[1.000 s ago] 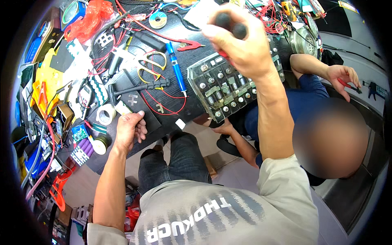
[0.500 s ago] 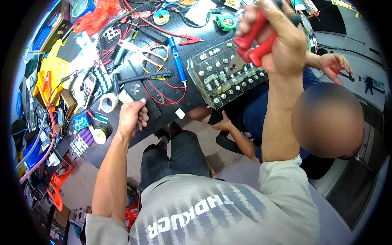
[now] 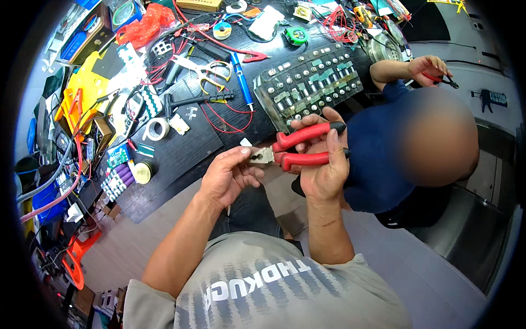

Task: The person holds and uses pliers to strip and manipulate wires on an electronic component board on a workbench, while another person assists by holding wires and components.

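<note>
Your right hand (image 3: 323,170) is wrapped round the red handles of the pliers (image 3: 298,151), fingers clamped on both grips and the handles spread a little apart; your left hand (image 3: 227,175) is pinched together at the metal nose of the pliers, thumb and fingertips closed on it or on something very small there, though what lies between the fingertips is too small to tell; the pliers sit in the air just in front of the near edge of the desk (image 3: 181,159), below the battery pack (image 3: 309,85) with its rows of round terminals, and apart from it; so, as a judgement, you have the tool in hand and are setting a small piece into its nose or taking one out of it, and the tool is not yet at the pack; nothing in the picture shows any strip or wire newly cut, so whatever the pliers are meant to grip or cut looks to be ahead of you rather than done; to the left of the battery pack the blue soldering iron (image 3: 240,77) lies untouched on the desk, with red wire looped near it, and farther left of the pack lies a roll of tape (image 3: 157,129); to the right of the battery pack another person in a dark blue top holds a second, smaller red-handled tool (image 3: 446,81) in one hand, well apart from your own hands.
</note>
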The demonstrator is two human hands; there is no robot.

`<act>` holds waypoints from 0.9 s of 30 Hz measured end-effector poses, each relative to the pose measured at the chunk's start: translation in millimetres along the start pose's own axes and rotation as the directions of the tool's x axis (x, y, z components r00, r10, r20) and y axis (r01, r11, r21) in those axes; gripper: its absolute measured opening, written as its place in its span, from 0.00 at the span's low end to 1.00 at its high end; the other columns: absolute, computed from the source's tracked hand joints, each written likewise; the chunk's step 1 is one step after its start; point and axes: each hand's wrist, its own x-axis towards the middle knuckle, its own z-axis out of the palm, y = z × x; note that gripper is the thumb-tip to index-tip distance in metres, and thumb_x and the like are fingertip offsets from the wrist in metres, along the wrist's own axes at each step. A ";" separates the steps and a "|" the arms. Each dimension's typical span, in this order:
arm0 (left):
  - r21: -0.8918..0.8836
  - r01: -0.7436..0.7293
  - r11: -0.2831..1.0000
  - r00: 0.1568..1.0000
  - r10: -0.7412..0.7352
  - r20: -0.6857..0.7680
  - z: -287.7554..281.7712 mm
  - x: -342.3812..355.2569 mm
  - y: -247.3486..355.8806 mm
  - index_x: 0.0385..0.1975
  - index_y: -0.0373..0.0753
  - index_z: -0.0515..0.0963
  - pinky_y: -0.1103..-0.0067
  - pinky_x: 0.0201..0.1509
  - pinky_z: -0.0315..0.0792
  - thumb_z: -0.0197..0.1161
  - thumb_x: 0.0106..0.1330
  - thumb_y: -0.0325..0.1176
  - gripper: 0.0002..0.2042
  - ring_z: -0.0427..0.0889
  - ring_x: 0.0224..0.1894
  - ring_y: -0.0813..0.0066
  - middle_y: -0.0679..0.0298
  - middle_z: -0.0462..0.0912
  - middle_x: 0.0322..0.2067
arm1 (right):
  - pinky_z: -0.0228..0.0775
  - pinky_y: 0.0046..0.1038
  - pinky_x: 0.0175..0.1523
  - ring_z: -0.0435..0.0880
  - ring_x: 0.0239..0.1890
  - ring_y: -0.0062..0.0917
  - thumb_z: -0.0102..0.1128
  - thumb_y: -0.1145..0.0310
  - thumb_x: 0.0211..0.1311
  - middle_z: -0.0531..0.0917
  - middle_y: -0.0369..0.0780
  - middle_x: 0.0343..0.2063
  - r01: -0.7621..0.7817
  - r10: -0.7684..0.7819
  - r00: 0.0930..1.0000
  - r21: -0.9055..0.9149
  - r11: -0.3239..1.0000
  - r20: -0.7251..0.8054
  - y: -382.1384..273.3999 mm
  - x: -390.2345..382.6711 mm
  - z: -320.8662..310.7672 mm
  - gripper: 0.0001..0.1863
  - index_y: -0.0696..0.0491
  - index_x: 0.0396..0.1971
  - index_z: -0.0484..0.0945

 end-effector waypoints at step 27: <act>0.487 0.017 0.873 0.828 0.261 -0.497 -136.5 4.5 60.2 0.31 0.39 0.80 0.79 0.15 0.74 0.67 0.76 0.44 0.16 0.81 0.14 0.74 0.59 0.86 0.22 | 0.80 0.42 0.66 0.77 0.71 0.44 0.57 0.69 0.76 0.74 0.58 0.70 0.479 -0.248 0.770 -0.277 0.833 0.587 -2.2 148.4 23.7 0.40 0.61 0.82 0.51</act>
